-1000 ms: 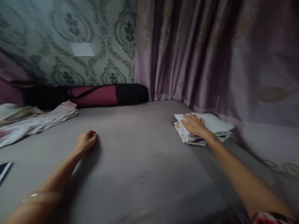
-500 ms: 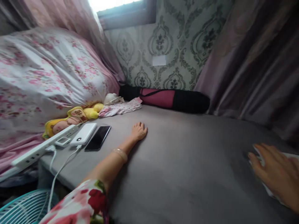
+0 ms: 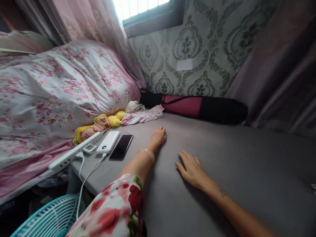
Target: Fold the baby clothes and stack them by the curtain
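My left hand [image 3: 159, 135] rests on the grey covered surface [image 3: 234, 158], its fingers curled together, and whether anything is under them is hidden. A clear bangle is on that wrist. My right hand [image 3: 190, 167] is over the same surface, lower and to the right, palm down with fingers apart and nothing in it. Left of my left arm lie a black phone [image 3: 121, 147] and a white power bank [image 3: 108, 142] with a cable plugged in. Neither hand touches them.
A long black and pink bag [image 3: 182, 106] lies along the wall. At left are a white power strip [image 3: 74, 154], yellow soft toys [image 3: 115, 120], a patterned cloth [image 3: 143, 115], floral bedding [image 3: 61, 89] and a teal fan [image 3: 49, 217].
My right hand has moved left from the far right, away from the white item it was on. My left hand's fingers are drawn in more. The view has shifted right to left across the scene.
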`<move>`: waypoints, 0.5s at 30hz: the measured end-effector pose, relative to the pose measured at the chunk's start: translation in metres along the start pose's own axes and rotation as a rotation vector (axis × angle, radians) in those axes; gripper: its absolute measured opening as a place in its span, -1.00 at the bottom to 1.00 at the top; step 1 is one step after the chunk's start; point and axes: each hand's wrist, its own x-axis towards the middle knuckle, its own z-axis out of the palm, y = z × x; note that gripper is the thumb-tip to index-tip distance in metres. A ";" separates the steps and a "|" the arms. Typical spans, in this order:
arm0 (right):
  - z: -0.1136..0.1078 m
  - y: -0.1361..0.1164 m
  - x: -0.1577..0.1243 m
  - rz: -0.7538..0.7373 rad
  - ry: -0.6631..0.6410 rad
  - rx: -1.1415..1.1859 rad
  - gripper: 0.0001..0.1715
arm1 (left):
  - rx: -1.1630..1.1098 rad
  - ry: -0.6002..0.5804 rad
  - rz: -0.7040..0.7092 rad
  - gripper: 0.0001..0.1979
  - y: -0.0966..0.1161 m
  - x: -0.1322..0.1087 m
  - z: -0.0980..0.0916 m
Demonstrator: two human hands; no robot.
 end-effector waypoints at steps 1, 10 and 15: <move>0.003 -0.010 0.003 0.015 -0.010 0.002 -0.33 | -0.009 -0.008 0.014 -0.70 -0.006 0.003 -0.001; 0.020 -0.028 0.006 0.081 0.063 -0.095 -0.36 | -0.019 -0.022 -0.089 -0.73 -0.087 0.023 -0.013; 0.022 -0.028 0.007 0.076 0.101 -0.089 -0.39 | 0.033 0.114 -0.344 -0.59 -0.134 0.024 -0.033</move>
